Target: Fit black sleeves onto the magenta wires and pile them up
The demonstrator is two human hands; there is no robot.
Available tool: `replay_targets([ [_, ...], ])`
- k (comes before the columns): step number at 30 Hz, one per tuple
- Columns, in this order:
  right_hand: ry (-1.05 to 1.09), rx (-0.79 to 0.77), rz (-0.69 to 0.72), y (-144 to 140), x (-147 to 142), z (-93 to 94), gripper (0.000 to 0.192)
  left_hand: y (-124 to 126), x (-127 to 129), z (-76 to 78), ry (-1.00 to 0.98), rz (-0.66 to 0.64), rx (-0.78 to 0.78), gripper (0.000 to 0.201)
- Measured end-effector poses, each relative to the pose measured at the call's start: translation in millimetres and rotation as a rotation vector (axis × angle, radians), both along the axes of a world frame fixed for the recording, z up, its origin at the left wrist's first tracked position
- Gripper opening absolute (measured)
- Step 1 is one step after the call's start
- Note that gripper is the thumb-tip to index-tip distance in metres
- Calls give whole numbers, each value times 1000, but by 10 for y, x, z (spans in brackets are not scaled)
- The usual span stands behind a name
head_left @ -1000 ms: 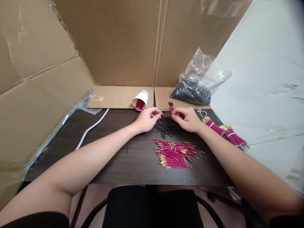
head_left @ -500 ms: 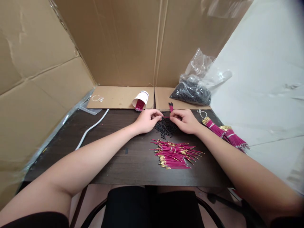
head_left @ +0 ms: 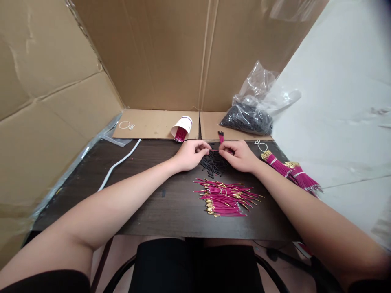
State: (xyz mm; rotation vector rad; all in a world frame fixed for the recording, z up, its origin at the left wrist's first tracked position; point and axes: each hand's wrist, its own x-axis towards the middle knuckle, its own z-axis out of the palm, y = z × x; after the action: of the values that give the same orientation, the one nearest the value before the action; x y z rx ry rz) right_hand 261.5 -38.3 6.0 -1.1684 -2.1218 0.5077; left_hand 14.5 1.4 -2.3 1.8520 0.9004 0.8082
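Note:
Between my two hands a thin magenta wire (head_left: 215, 150) runs level. My left hand (head_left: 193, 156) pinches at its left end, with thumb and fingertips together; whether a black sleeve is inside that pinch is hidden. My right hand (head_left: 238, 156) is closed on the wire's other end. Several magenta wires with black tips (head_left: 221, 136) stick out just behind the right fingers; how they are held cannot be seen. Below the hands lies a heap of short black sleeves (head_left: 213, 166). Nearer me is a pile of magenta wires with gold ends (head_left: 224, 200), partly tied.
A white paper cup (head_left: 185, 123) lies tipped with magenta wires in its mouth. Behind right sits a clear bag of black sleeves (head_left: 248, 119). Banded wire bundles (head_left: 301, 176) lie at the right edge. A pale cable (head_left: 119, 162) crosses the left side. Cardboard walls (head_left: 159, 53) enclose the back.
The hands hold nearly the same pose on the wire. A black bit seen at the left fingertips earlier is now covered. The whole view has shifted slightly.

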Motion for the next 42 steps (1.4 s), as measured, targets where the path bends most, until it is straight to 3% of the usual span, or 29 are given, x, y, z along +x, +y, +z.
replay_targets([
  [19,100,-59,-73,14,29,11,23,-23,8,4,11,43,6,15],
  [24,199,48,-322,98,73,13,27,-26,14,-3,-21,75,-3,37],
  [30,118,-22,-663,213,224,-25,22,-23,7,-11,19,61,14,25],
  [35,-73,-61,-750,258,237,-68,15,-34,14,-1,30,54,20,20],
  [42,-238,-99,-747,258,163,-93,19,-36,9,-8,42,46,43,15],
])
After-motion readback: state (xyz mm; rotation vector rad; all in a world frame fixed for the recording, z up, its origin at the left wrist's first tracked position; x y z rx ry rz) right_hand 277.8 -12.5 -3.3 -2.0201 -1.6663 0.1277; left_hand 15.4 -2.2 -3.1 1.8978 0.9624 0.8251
